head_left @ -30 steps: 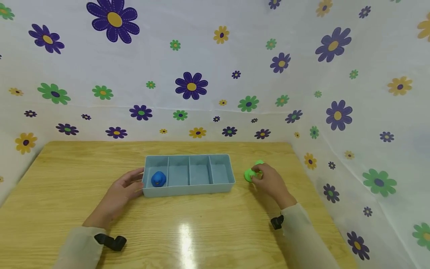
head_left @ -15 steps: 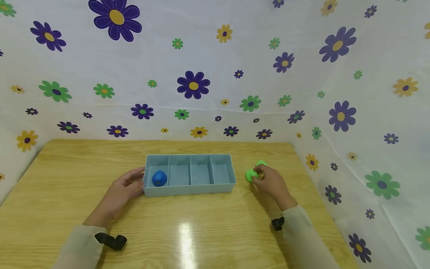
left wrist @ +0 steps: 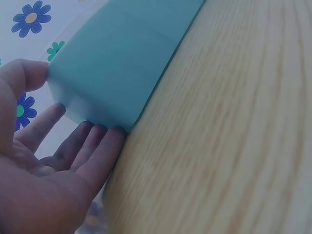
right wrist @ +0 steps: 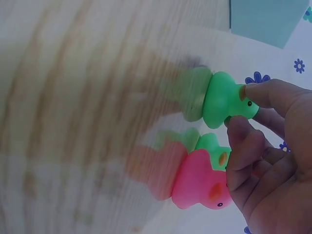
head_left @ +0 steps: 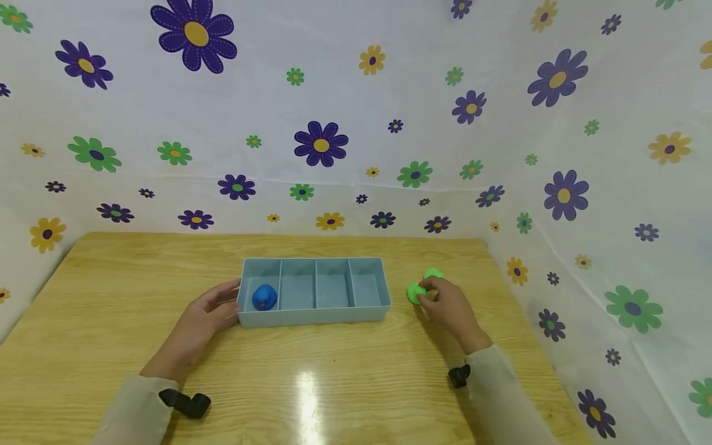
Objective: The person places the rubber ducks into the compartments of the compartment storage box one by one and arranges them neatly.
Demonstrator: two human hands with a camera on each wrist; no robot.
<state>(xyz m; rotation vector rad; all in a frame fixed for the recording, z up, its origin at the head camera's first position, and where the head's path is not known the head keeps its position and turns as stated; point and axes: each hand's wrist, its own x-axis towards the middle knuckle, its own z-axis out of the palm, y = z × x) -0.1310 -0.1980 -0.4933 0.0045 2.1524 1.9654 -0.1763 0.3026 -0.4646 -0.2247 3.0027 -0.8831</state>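
Right hand (head_left: 449,307): thumb and a finger pinch a green duck (right wrist: 220,100) by the head, the other fingers curled in toward the palm; duck upright, base meeting its own reflection on the glossy wooden table (head_left: 334,386), to the right of the tray (head_left: 314,317). Just beside it, per right wrist view, a pink duck (right wrist: 195,180) with an orange beak; a second green duck (right wrist: 206,143) shows partly behind the pink one. Whether the curled fingers touch the pink duck: cannot tell. In the head view the pink duck is hidden by the hand. Left hand (head_left: 203,318): at the tray's left end, thumb and forefinger spread apart, remaining fingers close together, fingertips against the end wall, thumb at the front corner. Tray: pale blue, four compartments in a row, flat on the table. Leftmost compartment holds a blue duck (head_left: 264,298), near the front wall. Both forearms in light sleeves (head_left: 132,411), each wrist bearing a black device (head_left: 186,403). Behind and to the right, a white cloth (head_left: 256,99) printed with purple, green and yellow flowers.
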